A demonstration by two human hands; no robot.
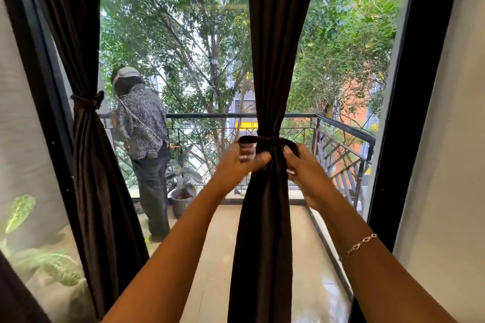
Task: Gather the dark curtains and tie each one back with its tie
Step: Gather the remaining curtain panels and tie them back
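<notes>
At centre of view, 12 o'clock from the forearms: middle curtain [265,217], dark, gathered into a narrow column and cinched at the waist by its tie [262,140], a dark band wound round the cloth.
Left hand [236,162]: at 9 o'clock of the cinch; fingers curled round the tie's left end, thumb lying toward the cloth.
Right hand [307,173]: at 3 o'clock of the cinch; fingers curled round the tie's right end. A chain bracelet [358,245] sits on that forearm.
Left curtain [99,165]: at 9 o'clock of the view, already gathered and bound by its own left tie [88,101], hanging beside the window frame.
Right edge, 3 o'clock: a dark upright band [420,86]; whether it is curtain or frame cannot be told.
Beyond the glass: a balcony railing [341,123], a potted plant [183,199], and a person [144,139] standing with back turned, at 10 o'clock of the hands.
Step in hand (judged): tying back the middle curtain. The band is round the cloth and both ends are held, but no finished knot shows.
Next move (judged): calls for drawing the two ends apart evenly, toward 9 and 3 o'clock, so the knot closes without letting folds slip from the bundle.
Progress (judged): one curtain done, one nearly so.
</notes>
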